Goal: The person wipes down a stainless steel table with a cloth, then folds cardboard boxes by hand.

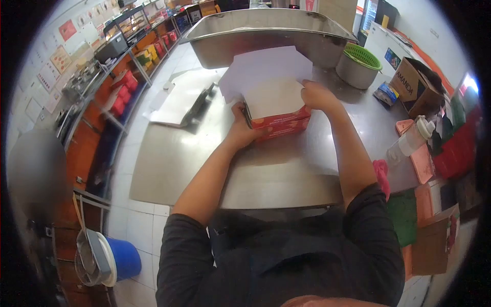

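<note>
A red cardboard box [281, 124] with a white inside stands on the steel table in front of me. Its large white flaps [268, 66] are spread at the far side. My left hand [242, 129] grips the box's left side, with the thumb along the red front wall. At the right rear corner, my right hand [317, 95] has its fingers curled against the edge of the white card; the fingertips are partly hidden. To the left lies a stack of flat white cardboard blanks [184, 100], nearest to my left hand.
A big steel basin [276, 38] spans the table's back. On the right are a pot with a green basket [362, 56], a brown carton [417, 87] and a clear bottle [411, 139]. A blue bucket [125, 259] is on the floor; a blurred person [38, 174] is at left.
</note>
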`<move>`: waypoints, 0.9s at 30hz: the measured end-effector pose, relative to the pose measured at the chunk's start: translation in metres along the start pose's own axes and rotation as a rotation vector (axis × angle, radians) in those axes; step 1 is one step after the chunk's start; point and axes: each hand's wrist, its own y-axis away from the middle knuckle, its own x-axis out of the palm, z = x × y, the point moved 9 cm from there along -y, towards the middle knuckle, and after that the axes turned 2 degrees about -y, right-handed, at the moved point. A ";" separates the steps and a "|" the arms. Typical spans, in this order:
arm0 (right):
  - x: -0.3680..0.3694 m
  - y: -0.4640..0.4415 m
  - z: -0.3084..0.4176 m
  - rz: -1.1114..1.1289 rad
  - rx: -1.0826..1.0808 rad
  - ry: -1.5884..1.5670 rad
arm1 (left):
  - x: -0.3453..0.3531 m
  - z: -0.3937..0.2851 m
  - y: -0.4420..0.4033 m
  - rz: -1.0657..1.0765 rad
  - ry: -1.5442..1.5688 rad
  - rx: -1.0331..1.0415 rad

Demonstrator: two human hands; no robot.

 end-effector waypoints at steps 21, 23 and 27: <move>0.005 0.131 0.023 -0.253 -0.503 -0.444 | 0.017 -0.162 0.031 -0.125 -0.526 0.645; 0.017 0.135 0.034 -0.251 -0.641 -0.375 | 0.056 -0.155 0.024 0.202 -0.659 0.426; 0.024 0.140 0.037 -0.258 -0.750 -0.340 | 0.054 -0.143 0.010 0.286 -0.759 0.295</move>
